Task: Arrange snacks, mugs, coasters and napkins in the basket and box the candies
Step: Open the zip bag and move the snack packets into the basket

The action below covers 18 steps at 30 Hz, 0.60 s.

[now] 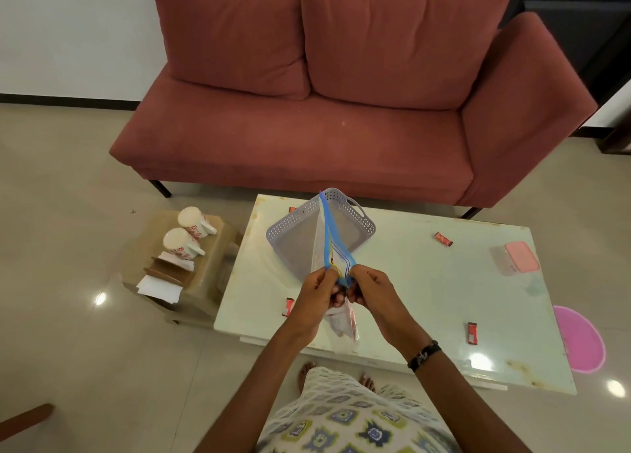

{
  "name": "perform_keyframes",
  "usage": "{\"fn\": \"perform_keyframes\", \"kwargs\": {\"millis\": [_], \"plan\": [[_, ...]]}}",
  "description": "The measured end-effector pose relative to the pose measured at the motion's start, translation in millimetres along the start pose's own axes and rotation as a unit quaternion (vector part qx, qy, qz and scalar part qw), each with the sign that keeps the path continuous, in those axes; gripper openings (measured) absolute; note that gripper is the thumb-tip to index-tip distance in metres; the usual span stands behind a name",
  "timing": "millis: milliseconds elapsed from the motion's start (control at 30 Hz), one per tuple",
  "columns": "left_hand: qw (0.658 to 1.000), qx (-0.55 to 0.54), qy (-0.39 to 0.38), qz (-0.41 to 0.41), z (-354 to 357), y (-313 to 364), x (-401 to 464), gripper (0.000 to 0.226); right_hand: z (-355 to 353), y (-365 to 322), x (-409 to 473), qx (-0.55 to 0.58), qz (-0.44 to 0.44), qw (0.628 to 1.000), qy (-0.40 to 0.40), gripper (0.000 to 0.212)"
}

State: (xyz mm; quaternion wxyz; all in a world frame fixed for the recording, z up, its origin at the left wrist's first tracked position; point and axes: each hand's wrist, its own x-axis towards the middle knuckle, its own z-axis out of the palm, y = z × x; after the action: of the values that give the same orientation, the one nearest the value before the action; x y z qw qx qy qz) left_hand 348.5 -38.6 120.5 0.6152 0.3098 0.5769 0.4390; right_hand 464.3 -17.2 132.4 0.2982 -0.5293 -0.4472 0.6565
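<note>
Two hands meet over the near edge of the glass table, pinching a clear zip bag by its blue seal strip. The left hand has its fingers closed on one lip of the seal and the right hand on the other, and the strip runs up and away from the knuckles toward 12 o'clock, in front of the grey basket. The bag's body hangs below the fingers, toward 6 o'clock, with what looks like snack packets inside, though the contents are too blurred to name.

The step in hand seems to be opening the bag so its contents can go in the basket, which appears empty. Next, the lips need pulling apart along the strip.

Red candies lie scattered on the table: one at 9 o'clock from the hands, one at 4 o'clock, one at 2 o'clock. The pink-lidded box sits far off at 3 o'clock. Two mugs, with napkins beside them, wait on the side table at 9 to 10 o'clock.
</note>
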Motion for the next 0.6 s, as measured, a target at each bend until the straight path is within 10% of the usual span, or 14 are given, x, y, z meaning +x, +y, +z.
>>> {"fn": "perform_keyframes", "kwargs": {"millis": [300, 600], "plan": [[0.988, 0.129, -0.087, 0.001, -5.2, 7.9, -3.7, 0.032, -13.4, -10.0, 32.1, -0.312, -0.015, 0.950, -0.023, 0.025], [0.915, 0.403, 0.008, -0.028, -15.1, 11.0, 10.0, 0.030, -6.4, 1.6, 25.7, -0.429, -0.120, 0.895, 0.008, 0.043]]}}
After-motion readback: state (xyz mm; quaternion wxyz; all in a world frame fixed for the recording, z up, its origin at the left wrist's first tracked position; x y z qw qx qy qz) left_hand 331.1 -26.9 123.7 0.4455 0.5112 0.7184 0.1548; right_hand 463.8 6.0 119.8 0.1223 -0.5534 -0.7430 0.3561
